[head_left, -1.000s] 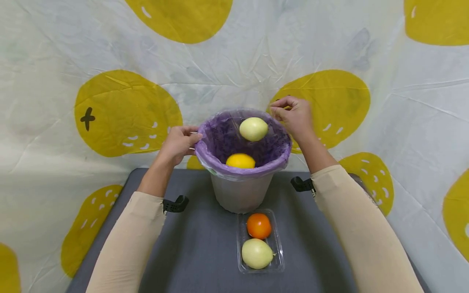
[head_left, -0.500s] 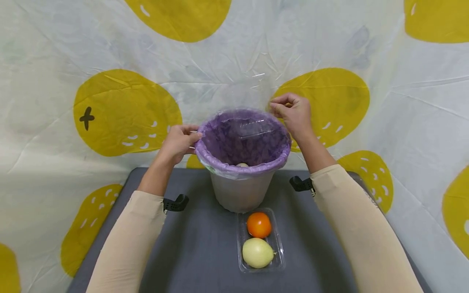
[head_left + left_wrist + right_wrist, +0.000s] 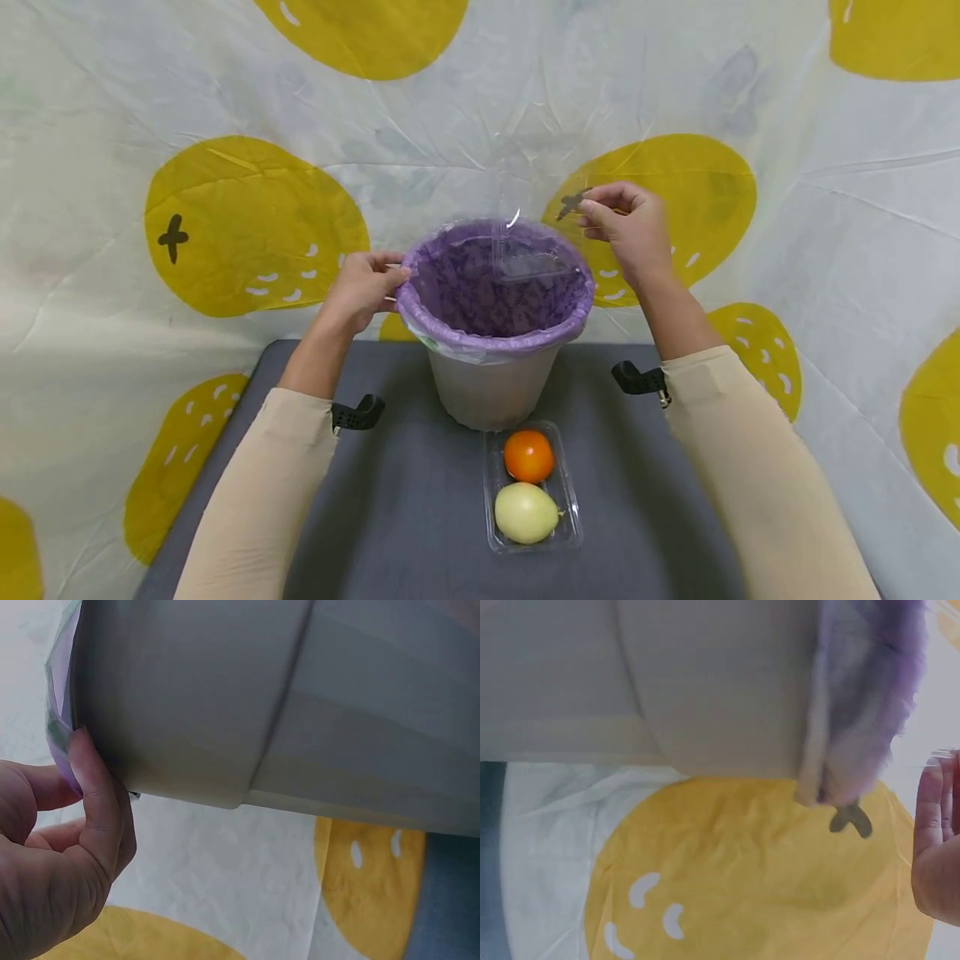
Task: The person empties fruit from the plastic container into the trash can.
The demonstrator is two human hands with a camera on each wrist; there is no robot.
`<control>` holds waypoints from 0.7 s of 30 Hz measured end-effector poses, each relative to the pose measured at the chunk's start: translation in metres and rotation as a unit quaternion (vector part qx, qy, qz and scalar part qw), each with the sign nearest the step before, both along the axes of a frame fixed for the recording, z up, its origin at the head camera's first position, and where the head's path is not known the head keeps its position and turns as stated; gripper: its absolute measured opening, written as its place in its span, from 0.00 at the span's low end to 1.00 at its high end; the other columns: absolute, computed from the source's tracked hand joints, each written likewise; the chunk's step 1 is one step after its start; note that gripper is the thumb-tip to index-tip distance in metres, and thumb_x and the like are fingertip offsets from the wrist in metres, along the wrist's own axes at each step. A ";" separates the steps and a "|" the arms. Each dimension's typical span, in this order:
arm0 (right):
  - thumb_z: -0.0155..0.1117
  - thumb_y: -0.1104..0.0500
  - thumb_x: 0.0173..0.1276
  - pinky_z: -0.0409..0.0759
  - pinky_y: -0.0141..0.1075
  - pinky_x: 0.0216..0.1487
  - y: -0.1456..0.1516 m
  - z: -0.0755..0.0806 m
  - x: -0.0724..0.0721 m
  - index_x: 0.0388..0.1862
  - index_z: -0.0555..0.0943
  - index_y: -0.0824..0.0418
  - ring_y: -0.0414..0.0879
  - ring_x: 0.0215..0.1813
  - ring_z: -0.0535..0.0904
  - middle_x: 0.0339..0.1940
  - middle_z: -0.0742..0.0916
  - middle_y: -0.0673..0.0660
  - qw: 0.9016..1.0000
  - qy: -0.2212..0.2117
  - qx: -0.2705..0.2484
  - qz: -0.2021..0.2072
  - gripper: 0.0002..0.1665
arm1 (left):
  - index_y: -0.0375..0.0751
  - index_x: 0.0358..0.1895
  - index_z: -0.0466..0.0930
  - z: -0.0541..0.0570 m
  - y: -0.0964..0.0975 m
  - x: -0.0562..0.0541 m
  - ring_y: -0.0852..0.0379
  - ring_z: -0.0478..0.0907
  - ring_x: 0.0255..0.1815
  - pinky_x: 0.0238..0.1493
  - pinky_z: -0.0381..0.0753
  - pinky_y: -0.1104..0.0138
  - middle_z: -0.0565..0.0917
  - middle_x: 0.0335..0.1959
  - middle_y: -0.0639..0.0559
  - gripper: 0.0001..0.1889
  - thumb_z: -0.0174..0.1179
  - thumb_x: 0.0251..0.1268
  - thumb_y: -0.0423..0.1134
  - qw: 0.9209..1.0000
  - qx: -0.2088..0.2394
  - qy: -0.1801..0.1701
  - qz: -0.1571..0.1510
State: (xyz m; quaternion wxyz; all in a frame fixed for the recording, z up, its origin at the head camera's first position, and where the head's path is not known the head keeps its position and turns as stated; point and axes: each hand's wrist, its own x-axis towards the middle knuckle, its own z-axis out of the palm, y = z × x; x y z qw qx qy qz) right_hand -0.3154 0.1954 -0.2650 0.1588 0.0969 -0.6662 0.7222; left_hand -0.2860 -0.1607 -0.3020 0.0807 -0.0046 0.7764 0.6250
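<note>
A pale bin stands on the table, its mouth covered by a purple bag liner. My left hand grips the left rim, thumb over the liner; in the left wrist view its fingers lie against the bin's wall. Above the right rim, my right hand pinches the edge of a clear plastic tray that hangs tipped over the mouth. No fruit shows in this tray. In the right wrist view the hand is partly cut off at the edge. The bottom of the bin is hidden.
In front of the bin lies a second clear tray with an orange round fruit and a pale pear-like fruit. The grey table runs up to a hanging cloth with yellow prints close behind the bin.
A pale fruit and a yellow fruit dropped from the tipped tray into the bin and are out of sight. My right hand moved slightly right and up with the tray; the left stayed put.
</note>
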 end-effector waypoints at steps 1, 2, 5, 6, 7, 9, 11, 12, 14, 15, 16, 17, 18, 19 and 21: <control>0.74 0.67 0.66 0.88 0.30 0.34 0.004 0.001 0.003 0.40 0.87 0.66 0.43 0.30 0.88 0.33 0.89 0.52 1.000 -0.003 -0.008 0.001 0.05 | 0.36 0.76 0.69 0.000 0.000 0.000 0.59 0.86 0.32 0.37 0.89 0.68 0.81 0.47 0.44 0.26 0.56 0.80 0.37 1.000 -0.001 0.000 -0.001; 0.74 0.67 0.66 0.88 0.30 0.33 0.008 0.002 0.005 0.39 0.87 0.66 0.43 0.30 0.88 0.33 0.89 0.52 1.000 -0.006 -0.018 0.001 0.04 | 0.36 0.76 0.69 0.000 0.000 0.000 0.59 0.86 0.32 0.38 0.89 0.68 0.81 0.47 0.43 0.26 0.56 0.80 0.37 1.000 -0.001 0.000 -0.001; 0.72 0.69 0.66 0.88 0.31 0.32 0.020 0.004 0.011 0.37 0.87 0.64 0.43 0.29 0.88 0.31 0.89 0.52 0.999 -0.009 -0.041 0.005 0.03 | 0.36 0.75 0.69 0.000 0.000 0.000 0.59 0.86 0.33 0.38 0.89 0.68 0.81 0.48 0.43 0.25 0.56 0.80 0.37 1.000 0.000 0.002 -0.002; 0.72 0.70 0.66 0.88 0.31 0.32 0.025 0.004 0.013 0.37 0.87 0.64 0.43 0.29 0.88 0.31 0.89 0.52 0.999 -0.010 -0.047 0.006 0.03 | 0.35 0.75 0.69 0.000 0.000 -0.001 0.59 0.86 0.33 0.38 0.89 0.68 0.81 0.48 0.43 0.25 0.56 0.80 0.37 1.000 0.001 0.002 -0.002; 0.73 0.69 0.65 0.88 0.31 0.32 0.029 0.004 0.014 0.36 0.87 0.64 0.43 0.29 0.88 0.31 0.89 0.52 0.998 -0.012 -0.054 0.009 0.03 | 0.35 0.75 0.69 0.000 0.000 -0.001 0.60 0.86 0.32 0.37 0.89 0.68 0.81 0.48 0.43 0.25 0.56 0.80 0.37 1.000 0.002 0.003 -0.002; 0.73 0.70 0.65 0.89 0.32 0.32 0.039 0.003 0.017 0.37 0.87 0.65 0.44 0.29 0.88 0.31 0.89 0.53 0.998 -0.012 -0.065 0.013 0.04 | 0.35 0.75 0.69 0.000 0.000 -0.001 0.60 0.86 0.32 0.37 0.89 0.68 0.81 0.48 0.43 0.25 0.56 0.80 0.37 1.000 0.004 0.003 -0.003; 0.74 0.69 0.64 0.89 0.32 0.33 0.049 0.002 0.021 0.38 0.87 0.66 0.45 0.29 0.88 0.32 0.89 0.54 0.997 -0.012 -0.071 0.016 0.05 | 0.35 0.75 0.69 0.001 0.000 -0.001 0.60 0.86 0.33 0.38 0.90 0.68 0.81 0.49 0.43 0.25 0.56 0.80 0.37 1.000 0.004 0.002 -0.003; 0.74 0.69 0.64 0.89 0.32 0.33 0.054 0.002 0.022 0.39 0.87 0.66 0.45 0.30 0.88 0.32 0.89 0.54 0.997 -0.012 -0.072 0.017 0.05 | 0.35 0.75 0.69 0.001 0.000 -0.001 0.60 0.86 0.33 0.38 0.90 0.68 0.82 0.49 0.43 0.25 0.56 0.80 0.37 1.000 0.004 0.001 -0.003; 0.74 0.69 0.64 0.89 0.32 0.33 0.063 0.001 0.027 0.40 0.87 0.67 0.45 0.31 0.88 0.33 0.89 0.54 0.997 -0.013 -0.070 0.016 0.06 | 0.35 0.75 0.70 0.001 0.001 -0.001 0.60 0.86 0.33 0.39 0.90 0.67 0.82 0.49 0.42 0.25 0.56 0.80 0.37 1.000 0.001 0.001 -0.003; 0.74 0.68 0.64 0.89 0.32 0.34 0.068 0.000 0.029 0.41 0.87 0.67 0.45 0.31 0.88 0.33 0.89 0.54 0.997 -0.015 -0.068 0.015 0.07 | 0.35 0.75 0.70 0.001 0.001 -0.001 0.60 0.86 0.33 0.39 0.90 0.67 0.82 0.49 0.42 0.25 0.56 0.80 0.37 1.000 0.000 0.001 -0.002; 0.74 0.68 0.64 0.89 0.32 0.34 0.072 0.000 0.031 0.41 0.86 0.67 0.45 0.31 0.88 0.34 0.89 0.54 0.997 -0.016 -0.068 0.015 0.07 | 0.35 0.75 0.70 0.001 0.001 -0.001 0.60 0.87 0.33 0.39 0.90 0.67 0.82 0.49 0.41 0.25 0.56 0.80 0.37 1.000 -0.001 0.002 -0.002; 0.74 0.68 0.65 0.89 0.32 0.34 0.075 0.000 0.034 0.41 0.86 0.68 0.45 0.32 0.88 0.34 0.89 0.54 0.997 -0.018 -0.070 0.017 0.07 | 0.35 0.75 0.70 0.001 0.001 -0.001 0.60 0.87 0.33 0.39 0.90 0.67 0.82 0.49 0.41 0.25 0.56 0.80 0.37 1.000 -0.002 0.002 -0.002; 0.74 0.68 0.65 0.89 0.32 0.35 0.079 -0.001 0.036 0.42 0.86 0.68 0.45 0.32 0.88 0.34 0.89 0.54 0.997 -0.020 -0.071 0.018 0.08 | 0.35 0.75 0.70 0.001 0.001 -0.001 0.60 0.87 0.33 0.39 0.90 0.67 0.83 0.49 0.41 0.25 0.57 0.80 0.37 1.000 0.000 0.003 -0.001; 0.74 0.68 0.64 0.89 0.32 0.35 0.083 -0.002 0.038 0.42 0.86 0.68 0.45 0.32 0.88 0.34 0.89 0.55 0.997 -0.023 -0.076 0.020 0.08 | 0.35 0.75 0.70 0.000 0.001 -0.001 0.60 0.87 0.33 0.38 0.90 0.67 0.83 0.49 0.41 0.25 0.57 0.80 0.37 1.000 0.000 0.004 -0.002; 0.74 0.69 0.64 0.89 0.33 0.35 0.090 -0.004 0.043 0.42 0.86 0.69 0.45 0.32 0.88 0.35 0.89 0.55 0.996 -0.031 -0.083 0.022 0.09 | 0.34 0.75 0.70 0.000 0.001 -0.002 0.60 0.87 0.33 0.38 0.90 0.67 0.83 0.49 0.40 0.25 0.57 0.79 0.37 1.000 0.001 0.004 -0.002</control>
